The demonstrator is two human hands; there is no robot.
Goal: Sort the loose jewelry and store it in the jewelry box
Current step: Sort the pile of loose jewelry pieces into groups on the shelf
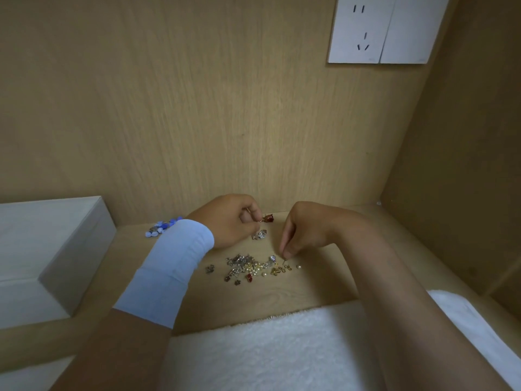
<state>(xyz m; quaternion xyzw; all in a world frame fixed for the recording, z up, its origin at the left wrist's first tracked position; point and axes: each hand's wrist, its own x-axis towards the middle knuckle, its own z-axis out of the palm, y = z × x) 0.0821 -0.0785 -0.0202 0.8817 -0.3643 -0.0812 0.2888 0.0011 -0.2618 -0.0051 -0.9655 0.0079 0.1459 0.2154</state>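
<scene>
A loose pile of small silver, gold, red and pearl jewelry pieces (248, 268) lies on the wooden shelf (282, 294). My left hand (234, 221), with a pale blue wrist band, pinches a red-brown earring (268, 219) at its fingertips, above a small silver piece (259, 234). My right hand (298, 235) pinches a thin stud (284, 259) at the pile's right end, fingertips pointing down. A group of blue beads (162, 227) lies at the back left, partly behind my left wrist. A white box (48, 249) stands at the left.
Wooden panels close the nook at the back and right. A white wall socket and switch plate (386, 29) sits high on the back wall. A white fluffy towel (267, 351) covers the near edge below my arms.
</scene>
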